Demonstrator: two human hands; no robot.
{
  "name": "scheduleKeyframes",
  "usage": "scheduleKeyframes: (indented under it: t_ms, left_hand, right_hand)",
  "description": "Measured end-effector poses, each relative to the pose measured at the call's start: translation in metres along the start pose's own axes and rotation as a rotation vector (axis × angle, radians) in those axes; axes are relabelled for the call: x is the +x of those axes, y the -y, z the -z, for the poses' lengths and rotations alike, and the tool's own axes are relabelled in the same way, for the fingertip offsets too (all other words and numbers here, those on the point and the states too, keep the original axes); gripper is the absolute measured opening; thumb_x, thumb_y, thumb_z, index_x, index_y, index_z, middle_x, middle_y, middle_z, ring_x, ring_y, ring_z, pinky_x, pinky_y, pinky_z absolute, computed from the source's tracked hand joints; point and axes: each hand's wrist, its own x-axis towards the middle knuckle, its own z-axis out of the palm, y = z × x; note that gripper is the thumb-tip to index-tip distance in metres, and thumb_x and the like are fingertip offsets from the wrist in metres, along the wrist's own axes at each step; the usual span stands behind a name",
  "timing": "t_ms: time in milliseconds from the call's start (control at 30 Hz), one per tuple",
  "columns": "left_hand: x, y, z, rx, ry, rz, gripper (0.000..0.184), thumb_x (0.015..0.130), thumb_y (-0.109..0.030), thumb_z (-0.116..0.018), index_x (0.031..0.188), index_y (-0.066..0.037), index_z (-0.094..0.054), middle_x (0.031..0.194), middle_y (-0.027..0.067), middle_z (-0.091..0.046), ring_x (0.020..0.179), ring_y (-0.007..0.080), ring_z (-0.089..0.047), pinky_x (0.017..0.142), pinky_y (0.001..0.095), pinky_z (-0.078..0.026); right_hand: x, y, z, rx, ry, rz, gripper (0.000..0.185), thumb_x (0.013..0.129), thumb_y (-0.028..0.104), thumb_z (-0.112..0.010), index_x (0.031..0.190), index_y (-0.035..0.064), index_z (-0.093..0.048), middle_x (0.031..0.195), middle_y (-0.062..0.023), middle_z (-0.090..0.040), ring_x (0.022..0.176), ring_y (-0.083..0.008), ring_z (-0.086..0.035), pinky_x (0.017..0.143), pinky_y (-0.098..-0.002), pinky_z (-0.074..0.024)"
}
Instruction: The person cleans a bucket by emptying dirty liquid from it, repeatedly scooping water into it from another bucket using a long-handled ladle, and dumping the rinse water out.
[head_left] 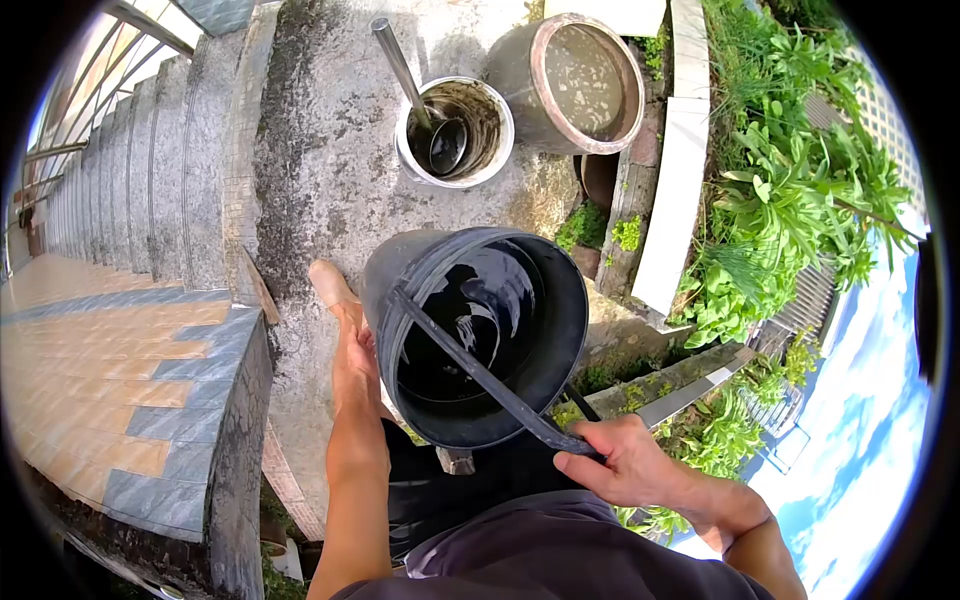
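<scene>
A large black bucket (pixel 560 330) is tilted in front of my body, its mouth facing up toward me. Dark, shiny liquid (pixel 475 310) inside reflects the light. My right hand (pixel 625 460) is closed round the end of the bucket's black handle (pixel 480 375), which crosses over the mouth. Against the bucket's left side lies my left hand (pixel 358 345), holding it low down; some of its fingers are hidden behind the wall. Ahead on the concrete stands a white bucket (pixel 402 150) with dirty inner walls, and a metal ladle (pixel 400 70) leans in it.
Beside the white bucket is a wide pot (pixel 625 110) of cloudy water. A foot (pixel 330 285) shows near my left hand. Stairs (pixel 150 180) and a tiled ledge (pixel 120 370) lie left. Green plants (pixel 790 180) and a white board (pixel 672 200) border the right side.
</scene>
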Motion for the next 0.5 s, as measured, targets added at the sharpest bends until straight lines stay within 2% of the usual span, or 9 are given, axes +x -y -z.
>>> scheduleKeyframes:
  t_ms: [67,233,300,367,433,500]
  left_hand:
    - [0.013,0.008,0.007,0.04,-0.105,-0.041,0.06,0.098,-0.053,-0.038,0.129,-0.003,-0.052,0.121,0.0092,-0.058,0.102,0.0243,-0.053,0.087,0.0367,-0.045]
    - [0.027,0.035,0.015,0.28,-0.391,-0.121,0.064,0.095,-0.059,-0.036,0.125,-0.005,-0.054,0.113,0.0061,-0.058,0.092,0.0203,-0.049,0.079,0.0357,-0.043]
    - [0.028,0.047,0.015,0.329,-0.421,-0.119,0.066,0.095,-0.061,-0.035,0.124,-0.006,-0.055,0.11,0.0048,-0.058,0.088,0.0187,-0.048,0.076,0.0353,-0.042]
    - [0.029,0.054,0.016,0.35,-0.397,-0.085,0.068,0.094,-0.064,-0.034,0.122,-0.006,-0.056,0.107,0.0036,-0.058,0.085,0.0172,-0.046,0.073,0.0349,-0.042]
    - [0.027,0.056,0.012,0.354,-0.353,-0.057,0.07,0.093,-0.067,-0.033,0.121,-0.007,-0.056,0.104,0.0024,-0.058,0.081,0.0156,-0.045,0.07,0.0345,-0.041]
    - [0.022,0.05,0.006,0.355,-0.333,-0.061,0.069,0.094,-0.065,-0.031,0.12,-0.007,-0.057,0.104,0.0022,-0.058,0.08,0.0154,-0.044,0.07,0.0341,-0.041]
  right_hand:
    - [0.009,0.001,0.003,-0.043,0.025,-0.038,0.027,0.084,0.019,-0.067,0.07,0.0,-0.054,0.056,-0.0185,-0.052,0.051,-0.0382,-0.055,0.048,-0.0427,-0.0422]
    - [0.038,-0.007,0.008,-0.142,-0.033,-0.022,0.023,0.082,0.018,-0.067,0.071,0.0002,-0.057,0.057,-0.0182,-0.054,0.052,-0.0375,-0.056,0.05,-0.0415,-0.0445]
    - [0.054,-0.008,0.011,-0.208,-0.108,0.05,0.023,0.082,0.018,-0.067,0.071,0.0001,-0.057,0.058,-0.0182,-0.054,0.053,-0.0378,-0.056,0.05,-0.0417,-0.045]
    - [0.07,-0.01,0.014,-0.216,-0.085,-0.005,0.023,0.083,0.018,-0.065,0.072,-0.0001,-0.056,0.058,-0.0187,-0.055,0.054,-0.039,-0.056,0.051,-0.0424,-0.0451]
    - [0.088,-0.024,0.014,-0.283,-0.136,0.073,0.024,0.083,0.019,-0.064,0.071,-0.0006,-0.055,0.059,-0.0198,-0.055,0.055,-0.0394,-0.057,0.052,-0.043,-0.0452]
    - [0.105,-0.034,0.017,-0.29,-0.113,0.007,0.026,0.084,0.02,-0.064,0.071,-0.001,-0.054,0.059,-0.022,-0.055,0.057,-0.0404,-0.057,0.053,-0.0443,-0.0453]
